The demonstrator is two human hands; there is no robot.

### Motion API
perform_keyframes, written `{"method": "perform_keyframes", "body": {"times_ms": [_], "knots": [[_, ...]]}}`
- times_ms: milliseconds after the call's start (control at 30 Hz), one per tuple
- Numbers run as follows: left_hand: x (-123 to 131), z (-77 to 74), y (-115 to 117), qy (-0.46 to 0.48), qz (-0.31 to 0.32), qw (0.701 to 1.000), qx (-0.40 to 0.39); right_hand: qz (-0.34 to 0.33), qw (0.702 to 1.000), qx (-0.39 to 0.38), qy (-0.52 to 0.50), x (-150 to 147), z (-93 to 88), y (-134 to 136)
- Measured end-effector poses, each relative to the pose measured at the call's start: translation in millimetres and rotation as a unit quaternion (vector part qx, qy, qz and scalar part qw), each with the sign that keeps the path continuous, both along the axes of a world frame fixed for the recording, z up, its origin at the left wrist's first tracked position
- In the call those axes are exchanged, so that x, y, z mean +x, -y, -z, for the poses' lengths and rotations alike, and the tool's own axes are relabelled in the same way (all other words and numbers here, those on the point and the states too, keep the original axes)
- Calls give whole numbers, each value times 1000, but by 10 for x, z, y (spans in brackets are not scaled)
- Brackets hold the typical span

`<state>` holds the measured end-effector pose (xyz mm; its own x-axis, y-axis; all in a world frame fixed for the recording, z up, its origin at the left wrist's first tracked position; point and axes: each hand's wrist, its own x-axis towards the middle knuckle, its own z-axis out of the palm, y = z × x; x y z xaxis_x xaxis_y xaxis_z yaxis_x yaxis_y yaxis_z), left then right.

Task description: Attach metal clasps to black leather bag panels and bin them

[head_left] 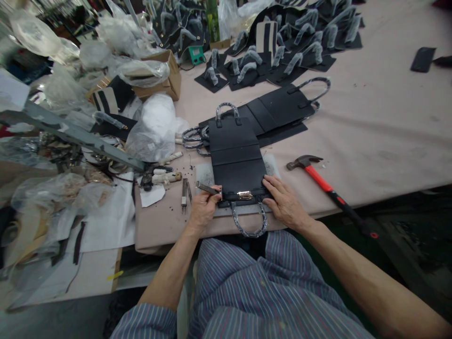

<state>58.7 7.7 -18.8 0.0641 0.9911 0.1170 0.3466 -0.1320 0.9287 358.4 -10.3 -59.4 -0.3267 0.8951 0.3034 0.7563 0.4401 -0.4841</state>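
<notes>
A flat black handbag panel [237,153] lies lengthwise before me on a pale board [271,165]. Its near end carries a gold-coloured clasp [244,195] and a plastic-wrapped handle [251,234] hanging toward my lap. My left hand [204,209] is closed around a metal punch [207,188] at the panel's near left corner. The punch is tilted, and its working tip is hard to make out. On the near right edge, my right hand [284,203] lies with fingers stretched out, touching the panel. A claw hammer [319,181] with a red and black handle rests to the right.
More black bag panels [278,110] are stacked just behind. Many strap-wrapped pieces [254,63] cover the back. A two-pronged tool [184,195] lies left of the board. Plastic bags [155,125], a cardboard box [173,77] and a grey metal bar [81,134] crowd the left side.
</notes>
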Motion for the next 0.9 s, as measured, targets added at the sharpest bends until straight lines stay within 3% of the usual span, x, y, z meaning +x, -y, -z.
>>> {"method": "perform_keyframes", "body": {"times_ms": [367, 900], "knots": [[-88, -11, -117, 9, 16, 998, -53, 1, 1000, 2, -4, 1, -13, 5], [-82, 53, -58, 65, 28, 997, -25, -6, 1000, -20, 1, 12, -36, 6]]}}
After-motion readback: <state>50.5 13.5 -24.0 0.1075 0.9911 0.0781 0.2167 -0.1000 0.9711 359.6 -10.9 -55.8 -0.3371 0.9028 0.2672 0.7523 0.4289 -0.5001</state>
